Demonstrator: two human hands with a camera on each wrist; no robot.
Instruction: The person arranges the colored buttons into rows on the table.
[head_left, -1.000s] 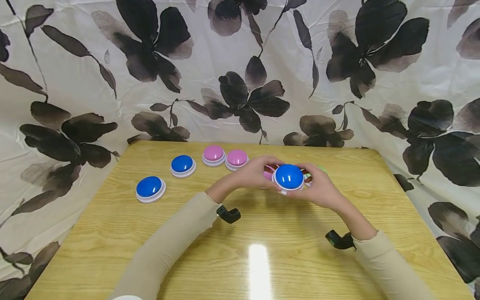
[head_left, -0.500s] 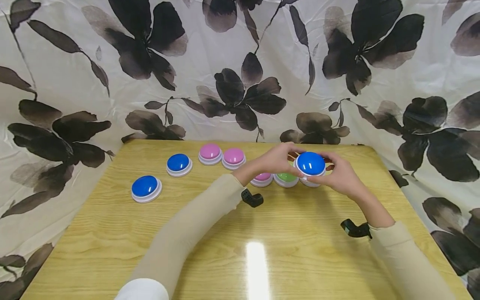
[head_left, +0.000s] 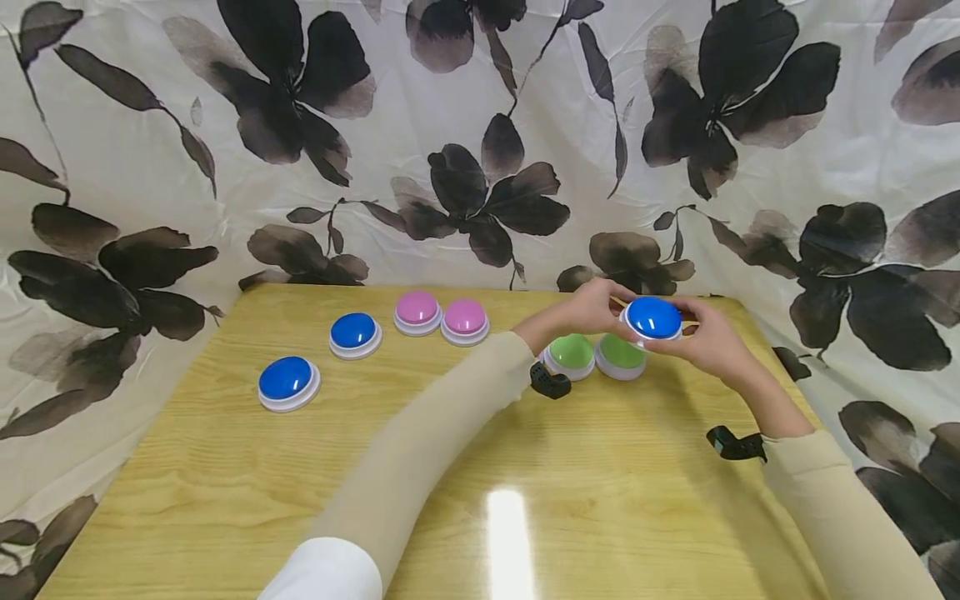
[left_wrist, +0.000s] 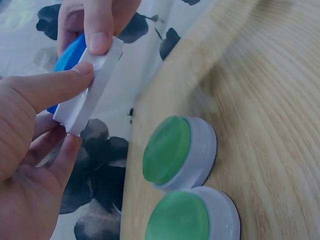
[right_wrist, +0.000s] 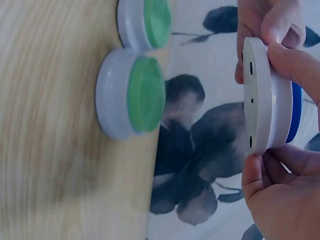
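Observation:
Both hands hold one blue push button [head_left: 654,317] with a white round base above the back right of the table. My left hand [head_left: 596,308] grips its left side, and my right hand [head_left: 708,335] grips the right side. In the left wrist view the thumbs press on the rim of the white base [left_wrist: 92,92]. The right wrist view shows the button's flat underside [right_wrist: 253,100] with small dark holes, raised off the table. Just left of and below it, two green push buttons [head_left: 621,353] stand side by side on the table.
Two pink push buttons [head_left: 464,318] stand together at the back middle. Farther left are two more blue push buttons, one near the back [head_left: 354,332] and one nearer the front [head_left: 287,380]. A floral cloth [head_left: 480,125] hangs behind the wooden table [head_left: 420,450].
Both hands have carried the blue button to the right and a little toward the back. The two green buttons have come into fuller view, while my left forearm now covers a third pink one.

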